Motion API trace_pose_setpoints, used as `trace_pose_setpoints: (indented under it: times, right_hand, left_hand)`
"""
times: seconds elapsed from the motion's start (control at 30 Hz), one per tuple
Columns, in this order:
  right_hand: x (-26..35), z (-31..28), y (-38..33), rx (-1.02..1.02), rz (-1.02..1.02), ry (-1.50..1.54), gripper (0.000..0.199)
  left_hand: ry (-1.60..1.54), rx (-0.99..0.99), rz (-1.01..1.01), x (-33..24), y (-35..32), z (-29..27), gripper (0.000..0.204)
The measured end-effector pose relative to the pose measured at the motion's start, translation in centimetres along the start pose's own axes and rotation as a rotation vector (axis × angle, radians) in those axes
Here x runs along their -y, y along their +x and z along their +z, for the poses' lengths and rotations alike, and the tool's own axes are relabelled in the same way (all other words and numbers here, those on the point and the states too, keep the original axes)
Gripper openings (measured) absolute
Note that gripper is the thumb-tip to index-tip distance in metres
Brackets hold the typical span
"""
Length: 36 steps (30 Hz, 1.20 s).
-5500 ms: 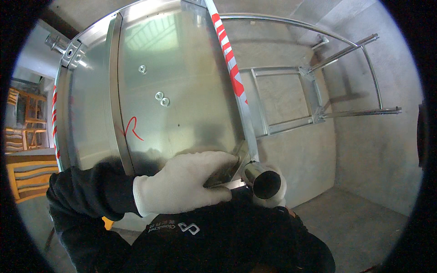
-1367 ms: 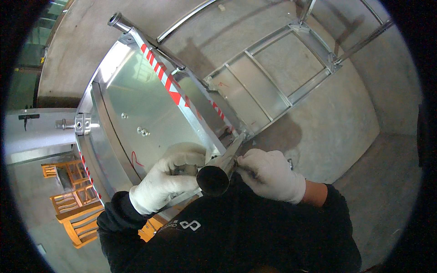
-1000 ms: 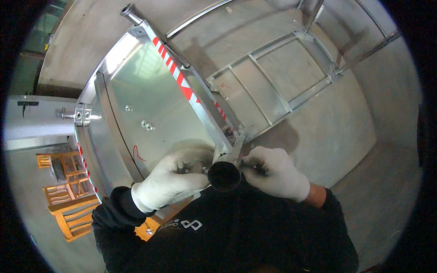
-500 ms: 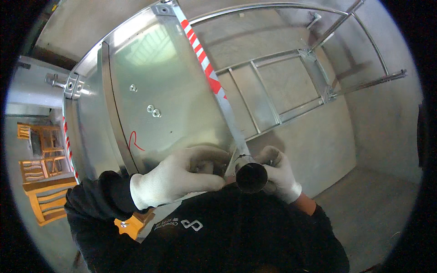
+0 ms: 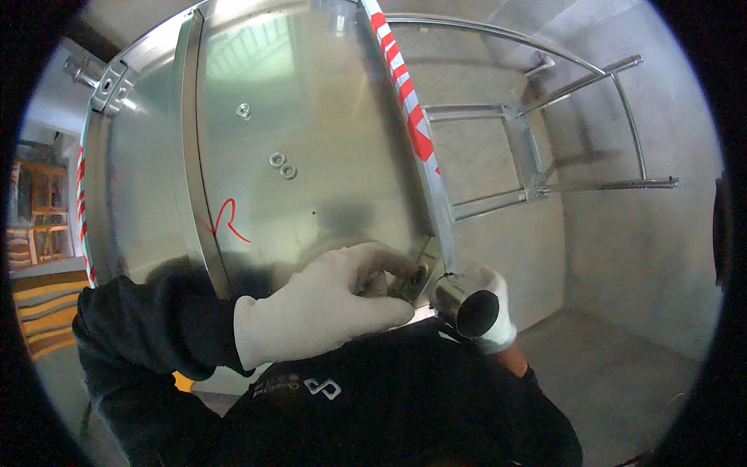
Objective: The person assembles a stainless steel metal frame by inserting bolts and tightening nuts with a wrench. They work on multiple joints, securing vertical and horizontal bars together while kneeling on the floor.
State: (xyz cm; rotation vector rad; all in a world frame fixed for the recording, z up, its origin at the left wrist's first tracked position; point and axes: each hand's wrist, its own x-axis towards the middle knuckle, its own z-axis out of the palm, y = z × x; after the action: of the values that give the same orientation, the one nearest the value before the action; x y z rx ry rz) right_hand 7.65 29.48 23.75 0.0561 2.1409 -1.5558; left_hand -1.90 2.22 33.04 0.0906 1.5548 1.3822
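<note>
My left hand, in a white knit glove, curls its thumb and fingers at the near right corner of a shiny metal panel. Some small metal part shows by its fingertips, too unclear to name. A short round steel tube juts from that corner, its open end toward me. On the tube's far right side is my right hand, gloved too and close against it; the tube hides most of its fingers. Three flanged nuts, one apart and two together, lie on the panel.
Red-and-white striped tape runs along the panel's right edge. A raised metal rib crosses the panel. Beyond it, a metal frame and curved tubular rail stand by a grey wall. Wooden chairs are at far left.
My view has shifted, so the panel sits lower and farther right. My right hand's fingers, visible beside the tube before, are now mostly behind it. The left hand stays at the corner.
</note>
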Motion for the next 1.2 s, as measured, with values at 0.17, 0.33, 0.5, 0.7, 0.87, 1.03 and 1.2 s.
trace_pose_setpoints:
  times: [0.17,0.33,0.5,0.7,0.87,1.03,1.2]
  right_hand:
    - [-1.6,1.7,-1.9,-0.291,-0.23,0.29,0.024]
    - [-0.1,1.8,-1.9,-0.314,-0.04,0.521,0.018]
    - [1.0,1.3,-1.9,-0.387,0.137,0.441,0.025]
    - [-0.4,0.2,-3.7,-0.425,-0.061,-0.105,0.039]
    - [0.2,0.2,-5.4,-0.512,0.257,0.385,0.047]
    - [2.6,0.3,-5.7,-0.236,0.237,-0.01,0.051]
    - [3.7,1.4,-6.3,-0.327,0.205,-0.022,0.049]
  left_hand:
    - [0.063,-0.009,0.094,0.6,0.1,0.0,0.052]
    - [0.044,-0.036,0.163,0.9,0.2,0.1,0.053]
    - [0.077,-0.022,0.052,0.2,-0.3,-0.1,0.055]
    - [0.24,-0.027,0.059,0.2,-1.3,-0.7,0.051]
    - [0.231,0.062,0.08,1.0,-1.5,-1.4,0.043]
    - [0.254,0.05,0.121,1.4,-1.4,-0.9,0.036]
    - [0.221,0.021,0.19,1.8,-2.4,-1.2,0.029]
